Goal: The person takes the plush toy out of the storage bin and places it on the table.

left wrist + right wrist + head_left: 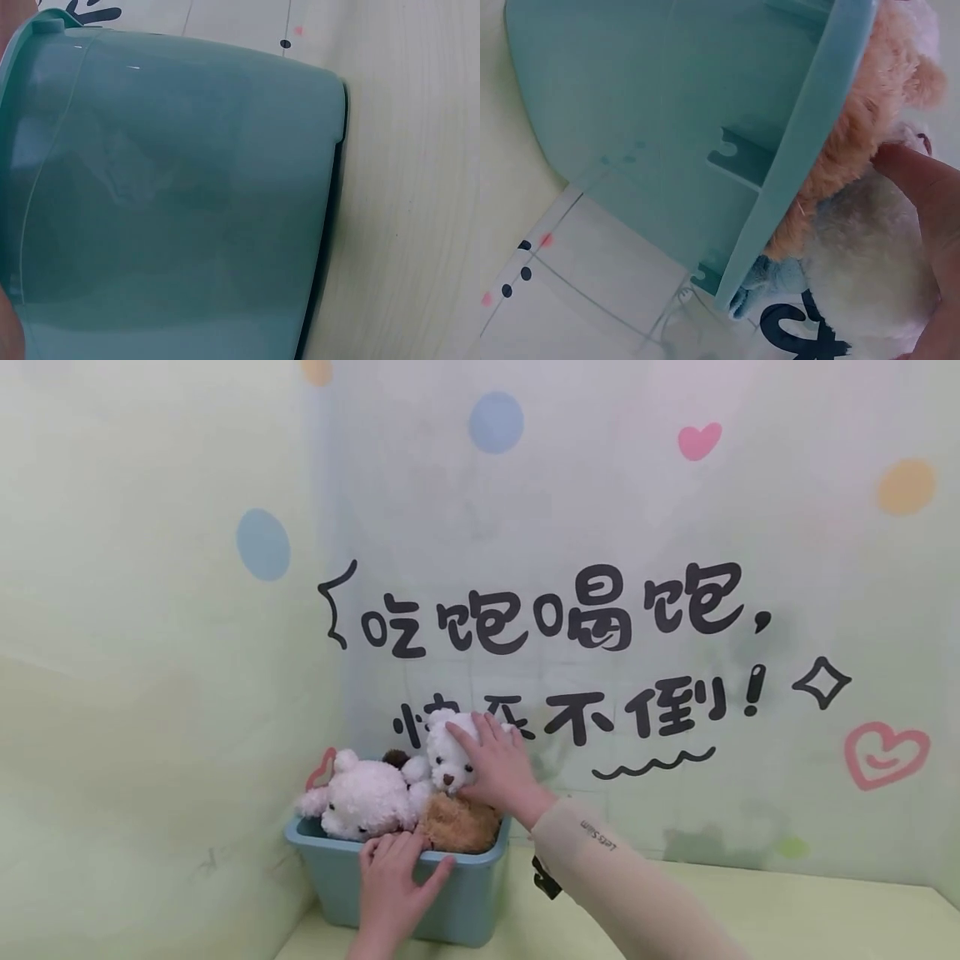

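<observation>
A blue-green plastic bin (pixel 450 906) stands in the corner, filled with plush toys. My left hand (pixel 393 877) grips its front rim, fingers over the edge and thumb on the outside. A white teddy bear (pixel 444 752) sits high at the right of the bin, its face toward me. My right hand (pixel 498 768) holds it by the head, fingers spread over the top and thumb below the chin. Under that bear is a fluffy brown plush toy (pixel 459 824). A pale pink plush bear (pixel 367 797) leans at the left. In the left wrist view the bin's side (pixel 187 172) fills most of the picture.
The bin stands on a pale yellow surface (pixel 712 918), close against the left wall (pixel 150 693). Behind it rises a wall (pixel 600 510) with black lettering, dots and hearts. A dark brown bit of plush (pixel 395 758) shows at the back of the bin.
</observation>
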`<state>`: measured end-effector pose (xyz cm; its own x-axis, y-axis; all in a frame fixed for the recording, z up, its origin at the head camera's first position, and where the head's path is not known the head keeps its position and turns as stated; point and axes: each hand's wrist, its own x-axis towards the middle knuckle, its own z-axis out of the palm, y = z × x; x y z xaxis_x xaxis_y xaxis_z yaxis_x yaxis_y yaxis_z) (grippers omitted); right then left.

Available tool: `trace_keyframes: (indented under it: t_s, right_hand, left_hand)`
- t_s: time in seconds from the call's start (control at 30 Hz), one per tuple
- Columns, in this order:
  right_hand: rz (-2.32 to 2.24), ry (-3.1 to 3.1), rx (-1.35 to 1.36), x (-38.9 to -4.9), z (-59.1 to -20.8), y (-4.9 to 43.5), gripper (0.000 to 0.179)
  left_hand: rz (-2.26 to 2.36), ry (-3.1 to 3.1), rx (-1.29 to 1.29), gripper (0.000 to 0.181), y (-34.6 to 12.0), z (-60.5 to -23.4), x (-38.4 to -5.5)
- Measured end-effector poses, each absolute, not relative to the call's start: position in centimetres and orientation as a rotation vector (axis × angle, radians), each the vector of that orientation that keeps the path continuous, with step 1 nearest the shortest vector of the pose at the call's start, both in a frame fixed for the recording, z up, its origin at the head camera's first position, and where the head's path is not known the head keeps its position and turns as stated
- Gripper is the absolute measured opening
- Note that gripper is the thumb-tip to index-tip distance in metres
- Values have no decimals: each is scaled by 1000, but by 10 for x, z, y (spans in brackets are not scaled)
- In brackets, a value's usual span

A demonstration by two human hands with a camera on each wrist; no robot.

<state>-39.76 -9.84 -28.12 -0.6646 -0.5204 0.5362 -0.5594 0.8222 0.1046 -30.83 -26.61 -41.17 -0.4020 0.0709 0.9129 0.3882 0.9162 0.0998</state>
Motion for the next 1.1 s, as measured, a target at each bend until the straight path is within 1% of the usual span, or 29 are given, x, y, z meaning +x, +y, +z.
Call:
trace_keyframes:
  t_s: [0.3,0.57,0.9,1.1]
  right_hand:
    - [185,-2442,673,-401,-292,-99,105]
    - [218,-2401,657,-405,-292,-95,93]
    - [164,-2234,682,-407,-307,-91,86]
    - [179,-2172,648,-411,-315,-80,85]
  left_hand:
    - [-382,-1962,-335,33,-261,-412,-305]
    - [-408,-1940,-354,33,-262,-411,-310]
    - [-415,-1925,-353,32,-268,-411,-311]
    - [-405,-1956,-357,32,-263,-414,-315]
